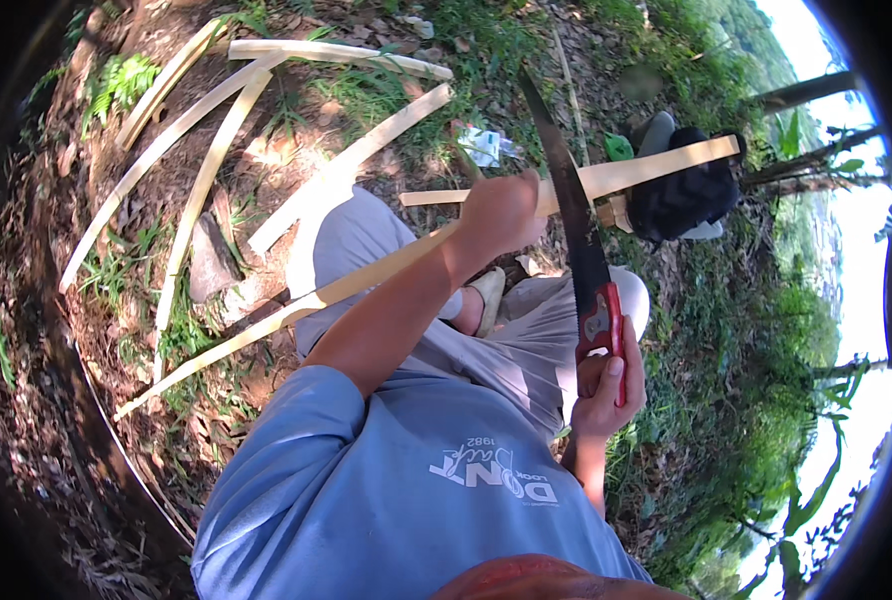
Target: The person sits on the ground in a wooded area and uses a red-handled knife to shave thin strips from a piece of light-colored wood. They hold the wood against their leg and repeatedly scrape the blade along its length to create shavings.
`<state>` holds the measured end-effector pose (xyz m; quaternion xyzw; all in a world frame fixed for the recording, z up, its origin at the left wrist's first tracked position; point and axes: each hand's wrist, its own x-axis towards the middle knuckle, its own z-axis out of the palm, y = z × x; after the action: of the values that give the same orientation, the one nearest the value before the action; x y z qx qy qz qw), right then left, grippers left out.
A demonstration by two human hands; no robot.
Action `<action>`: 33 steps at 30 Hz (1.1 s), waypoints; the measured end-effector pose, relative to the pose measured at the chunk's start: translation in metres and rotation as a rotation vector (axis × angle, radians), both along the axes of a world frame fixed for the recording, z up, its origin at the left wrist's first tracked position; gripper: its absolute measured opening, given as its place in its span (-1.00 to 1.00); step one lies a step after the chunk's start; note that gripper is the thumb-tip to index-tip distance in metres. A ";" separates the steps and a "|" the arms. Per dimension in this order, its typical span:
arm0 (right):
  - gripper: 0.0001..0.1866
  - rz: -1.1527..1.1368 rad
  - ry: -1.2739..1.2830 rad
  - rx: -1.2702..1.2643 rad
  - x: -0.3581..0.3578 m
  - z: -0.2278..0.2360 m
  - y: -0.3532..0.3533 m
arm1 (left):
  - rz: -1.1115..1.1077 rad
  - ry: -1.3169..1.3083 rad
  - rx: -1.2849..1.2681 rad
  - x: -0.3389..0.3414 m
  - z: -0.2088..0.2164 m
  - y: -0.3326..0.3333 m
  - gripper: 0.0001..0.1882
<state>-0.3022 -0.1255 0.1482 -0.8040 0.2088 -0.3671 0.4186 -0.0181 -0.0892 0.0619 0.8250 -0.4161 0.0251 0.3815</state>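
My left hand (503,212) is closed round a long pale wooden strip (366,278), which slants from the ground at lower left up over my bent legs to the upper right. In my right hand (609,392) is the red handle of a handsaw (578,225). Its long dark blade points away from me and crosses the strip just right of my left fist. Whether the teeth touch the wood I cannot tell. A shorter piece of pale wood (431,198) shows just beyond my left hand, its other end hidden.
Several more pale strips (341,165) lie on the leafy ground to the left. A dark bag or cloth bundle (681,195) sits beyond the strip's right end, near a green item (618,148). A white packet (481,147) lies ahead. A brownish block (211,262) rests at left.
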 end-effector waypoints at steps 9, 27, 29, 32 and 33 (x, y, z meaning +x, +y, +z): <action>-0.49 -0.036 -0.016 -0.216 0.016 0.041 -0.045 | -0.004 0.166 0.161 -0.005 0.009 -0.008 -0.54; -0.61 0.125 0.288 -0.003 0.074 0.028 -0.092 | 0.012 0.104 0.100 -0.003 -0.007 -0.012 -0.48; -0.60 0.071 0.322 0.056 0.038 0.037 -0.085 | 0.007 0.112 0.079 0.001 -0.017 -0.013 -0.47; -0.59 -0.020 0.357 0.093 -0.026 0.063 -0.071 | 0.007 0.091 0.029 -0.004 -0.023 -0.013 -0.59; -0.59 -0.023 0.340 0.095 -0.041 0.073 -0.063 | 0.004 0.095 0.041 -0.004 -0.023 -0.013 -0.58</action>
<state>-0.3436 -0.1888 0.2210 -0.8313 0.3028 -0.2205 0.4106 -0.0221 -0.1022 0.0385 0.8338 -0.3964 -0.0219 0.3837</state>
